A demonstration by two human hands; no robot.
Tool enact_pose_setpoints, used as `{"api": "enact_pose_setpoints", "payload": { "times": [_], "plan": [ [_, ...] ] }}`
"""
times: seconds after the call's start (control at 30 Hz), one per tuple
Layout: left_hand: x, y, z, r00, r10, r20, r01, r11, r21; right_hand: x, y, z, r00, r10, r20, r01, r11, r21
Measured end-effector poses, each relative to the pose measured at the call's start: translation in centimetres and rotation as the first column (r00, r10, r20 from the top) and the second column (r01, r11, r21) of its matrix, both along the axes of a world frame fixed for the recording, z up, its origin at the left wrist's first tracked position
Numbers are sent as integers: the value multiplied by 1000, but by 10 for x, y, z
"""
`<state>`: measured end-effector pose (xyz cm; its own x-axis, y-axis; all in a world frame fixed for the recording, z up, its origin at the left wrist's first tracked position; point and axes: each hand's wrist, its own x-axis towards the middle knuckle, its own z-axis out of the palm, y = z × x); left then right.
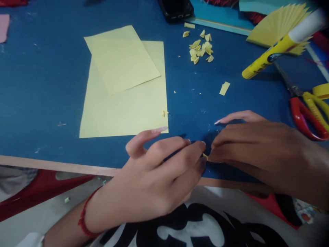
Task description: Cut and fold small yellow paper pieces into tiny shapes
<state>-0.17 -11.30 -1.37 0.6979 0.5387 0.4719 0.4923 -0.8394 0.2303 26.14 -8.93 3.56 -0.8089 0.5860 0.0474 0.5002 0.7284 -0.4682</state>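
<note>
Between the fingertips of both my hands, at the table's near edge, a tiny piece of yellow paper (pixel 205 156) shows. My left hand (pixel 164 168), a red cord at its wrist, pinches it from the left with the little finger raised. My right hand (pixel 252 147) pinches it from the right, one finger lifted. Most of the piece is hidden by the fingers. Two yellow paper sheets (pixel 123 113) overlap beyond my left hand. Farther off lies a pile of small folded yellow paper pieces (pixel 200 49), and a small flat paper strip (pixel 224 88) lies nearer.
A yellow glue stick (pixel 267 58) stands upright at the right, beside a pleated yellow paper fan (pixel 275 27). Scissors (pixel 305 109) with red and yellow handles lie past my right hand. A black phone (pixel 177 9) rests at the back, and pink paper (pixel 3 28) at far left.
</note>
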Motion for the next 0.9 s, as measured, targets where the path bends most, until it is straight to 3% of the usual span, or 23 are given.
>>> {"api": "enact_pose_setpoints", "payload": {
  "times": [0.33, 0.63, 0.9],
  "plan": [
    [2, 0, 2, 999, 34, -19, -33, 997, 64, -3, 1, 2, 1000, -12, 16, 13, 1000, -25],
    [3, 1, 2, 999, 37, 3, -37, 998, 41, -2, 4, 2, 1000, -10, 10, 11, 998, -70],
    [1, 1, 1, 1000, 20, 17, -21, 999, 30, -7, 19, 2, 994, -31, 107, 64, 944, -324]
  ]
}}
